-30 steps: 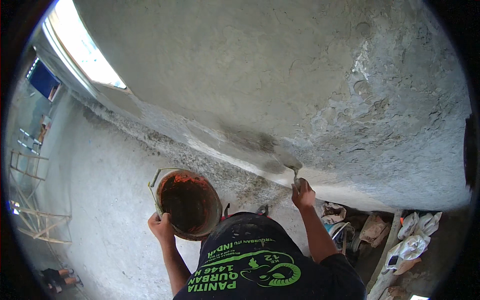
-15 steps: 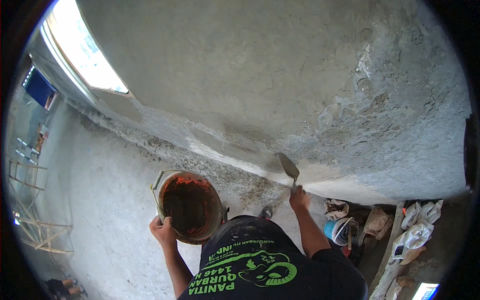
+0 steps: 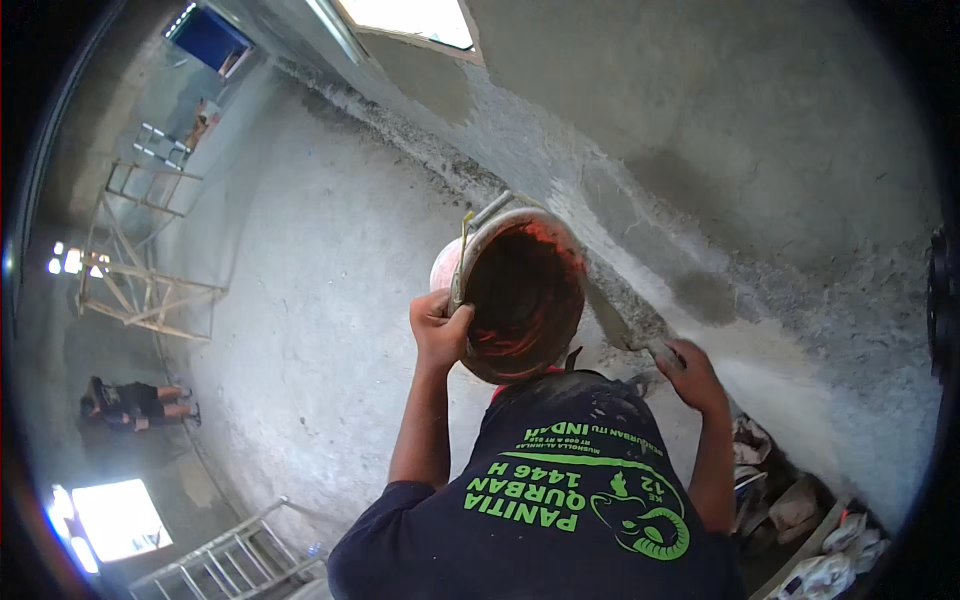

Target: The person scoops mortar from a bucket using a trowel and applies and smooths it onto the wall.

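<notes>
My left hand (image 3: 440,330) grips the near-left rim of a bucket (image 3: 446,266), thumb over the edge. The bucket is tilted so that its mouth shows, with orange-red walls smeared by dark grey residue inside; its wire handle rests along the left rim. My right hand (image 3: 692,377) is closed around the handle of a pointed trowel (image 3: 610,316). The trowel's grey blade lies just right of the bucket's rim, pointing up and left; whether it touches the rim I cannot tell. Beyond the trowel rises the grey plastered wall (image 3: 740,130), with darker damp patches.
Bamboo scaffolding (image 3: 150,270) stands far left, and a ladder (image 3: 225,560) at lower left. Another person (image 3: 140,402) is in the distance on the left. Sacks (image 3: 795,510) and white plastic bags (image 3: 835,560) lie at lower right. Rough debris runs along the wall's foot.
The view has swung left. The trowel has come away from the wall to beside the bucket. The bucket, still in my left hand, is now closer to the trowel.
</notes>
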